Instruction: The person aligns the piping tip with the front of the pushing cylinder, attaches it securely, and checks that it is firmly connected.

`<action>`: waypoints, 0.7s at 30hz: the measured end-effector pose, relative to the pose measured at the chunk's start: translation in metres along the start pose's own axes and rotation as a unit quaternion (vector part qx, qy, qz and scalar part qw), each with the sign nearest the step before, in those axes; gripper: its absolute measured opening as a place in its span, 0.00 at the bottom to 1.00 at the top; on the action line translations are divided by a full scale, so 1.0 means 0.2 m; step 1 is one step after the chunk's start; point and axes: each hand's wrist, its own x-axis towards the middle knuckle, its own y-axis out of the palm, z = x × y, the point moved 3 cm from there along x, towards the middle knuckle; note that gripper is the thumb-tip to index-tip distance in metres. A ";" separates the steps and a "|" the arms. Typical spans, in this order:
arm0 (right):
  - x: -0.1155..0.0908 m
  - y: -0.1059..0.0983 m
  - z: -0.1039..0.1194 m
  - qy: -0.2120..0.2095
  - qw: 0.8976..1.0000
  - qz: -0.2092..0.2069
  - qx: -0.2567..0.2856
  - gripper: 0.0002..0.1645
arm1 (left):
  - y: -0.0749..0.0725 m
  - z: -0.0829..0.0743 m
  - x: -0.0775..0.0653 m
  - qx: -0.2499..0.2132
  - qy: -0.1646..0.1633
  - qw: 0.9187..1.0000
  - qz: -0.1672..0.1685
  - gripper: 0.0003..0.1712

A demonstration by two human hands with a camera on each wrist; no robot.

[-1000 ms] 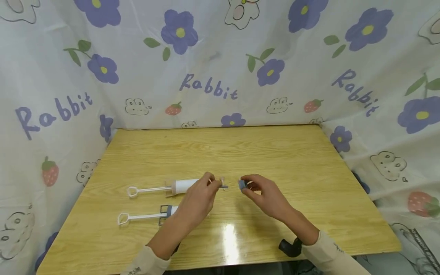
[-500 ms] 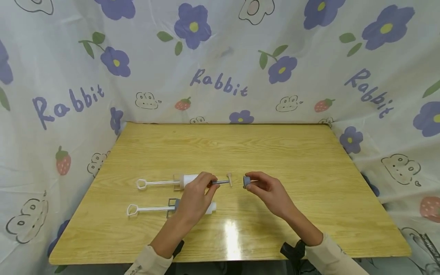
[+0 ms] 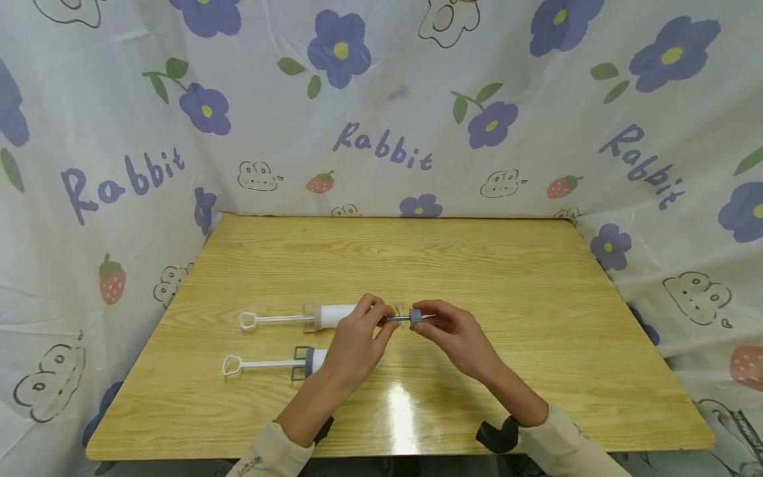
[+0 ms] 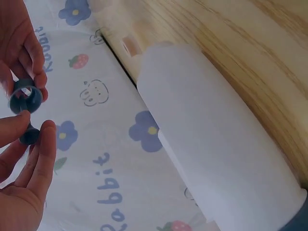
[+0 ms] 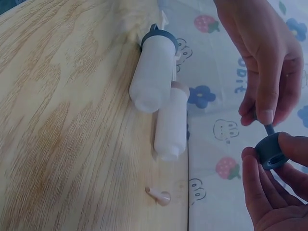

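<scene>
My left hand (image 3: 354,338) pinches a small blue-grey nozzle (image 4: 30,136) with a thin stem between thumb and fingertips. Facing it, my right hand (image 3: 456,334) grips a short blue-grey ring-shaped cap (image 5: 271,151) by its sides. The nozzle's stem (image 5: 270,129) points at the cap and meets it; how deep it sits inside cannot be told. Both hands are held above the table. Left of them lie two white syringe-like tubes, one with a beige collar (image 3: 318,317) and one with a blue-grey collar (image 3: 309,363). My left forearm and hand partly hide both.
White plunger rods with hexagonal loop handles (image 3: 248,320) stick out leftward from the tubes. A beige nozzle (image 5: 159,196) lies on the wooden table (image 3: 536,278) beyond the hands. A patterned cloth (image 3: 381,99) hangs behind the table.
My left hand has moved right with the nozzle, and the gap to the cap has closed. The right hand has shifted slightly left. The head view has tilted slightly.
</scene>
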 end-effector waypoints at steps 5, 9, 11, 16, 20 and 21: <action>0.01 0.02 0.00 0.006 1.000 0.004 0.004 0.24 | 0.01 -0.01 0.01 -0.016 -0.003 1.000 0.006 0.05; 0.01 0.03 0.01 0.015 1.000 0.002 0.004 0.25 | 0.02 -0.02 0.01 -0.026 -0.008 1.000 0.010 0.05; 0.01 0.03 0.01 0.019 1.000 0.001 0.004 0.24 | 0.02 -0.03 0.01 -0.030 -0.009 0.999 0.011 0.06; 0.01 0.04 0.01 0.019 1.000 0.002 0.008 0.24 | 0.03 -0.04 0.00 -0.037 -0.020 0.999 0.015 0.14; 0.01 0.04 0.01 0.021 1.000 0.002 0.013 0.26 | 0.04 -0.04 0.00 -0.060 -0.050 0.997 0.021 0.20; 0.01 0.04 0.01 0.023 1.000 0.001 0.012 0.26 | 0.04 -0.04 0.00 -0.065 -0.059 0.996 0.022 0.21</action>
